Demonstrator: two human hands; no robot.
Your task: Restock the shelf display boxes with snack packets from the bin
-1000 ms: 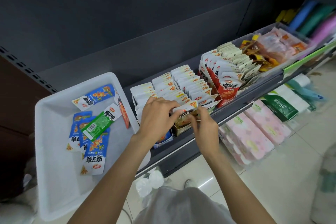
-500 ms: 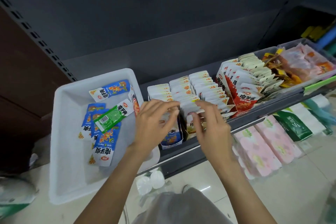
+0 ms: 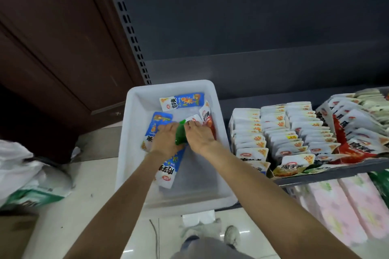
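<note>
Nearest, both hands are down in the white bin [image 3: 134,132] at the shelf's left end; the left hand [image 3: 167,140] lies palm-down over the blue packets [image 3: 168,169], fingers bent onto them, though whether it pinches one I cannot tell; the right hand [image 3: 200,136] is beside it, its fingertips on a white packet [image 3: 194,119], and the green packet [image 3: 180,135] stands squeezed between the two hands. These packets look light, thin and limp — glossy film that will likely slide under a flat palm and buckle if lifted by the middle; the safer hold, I judge, is a thumb-and-finger pinch on the flat sealed edge at a short end, or a small stack gathered by its sides; nothing looks fragile beyond a crushed snack. Farther back in the bin a blue packet [image 3: 182,101] lies flat, printed with large Chinese characters, a red oval logo and a cartoon figure; the characters are too blurred for me to read surely. To the right, on the shelf [image 3: 328,176], the display boxes [image 3: 275,171] hold upright rows of white packets [image 3: 280,132] — nearly full; a red box [image 3: 353,153] beyond carries similar bold characters and the same red oval mark.
</note>
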